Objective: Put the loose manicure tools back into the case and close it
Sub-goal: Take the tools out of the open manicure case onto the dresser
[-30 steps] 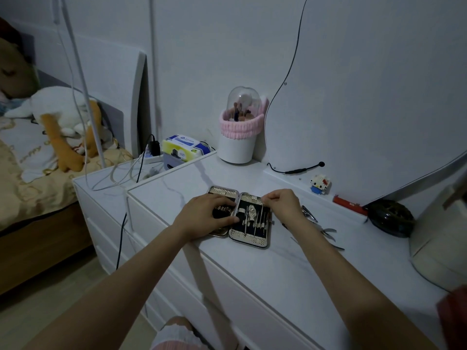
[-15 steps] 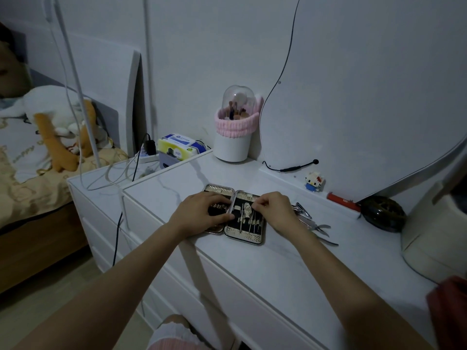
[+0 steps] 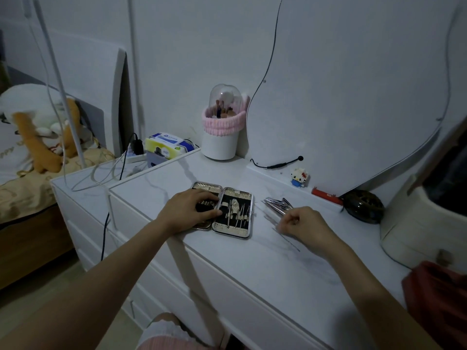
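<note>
Manicure case open on desk; left hand on case, right hand over loose tools.

The manicure case (image 3: 232, 210) lies open and flat near the front edge of the white desk (image 3: 290, 269), with several tools seated in its right half. The left hand (image 3: 188, 210) rests on the left half of the case, fingers extended and pressing down, gripping nothing. The right hand (image 3: 307, 224) is positioned to the right of the case, fingers curled over the loose tools (image 3: 278, 205); motion blur prevents confirming whether a tool is pinched. The loose tools lie in a cluster on the desk just beside the case. A brush holder (image 3: 222, 137) with a pink band stands at the rear of the desk against the wall.
</note>
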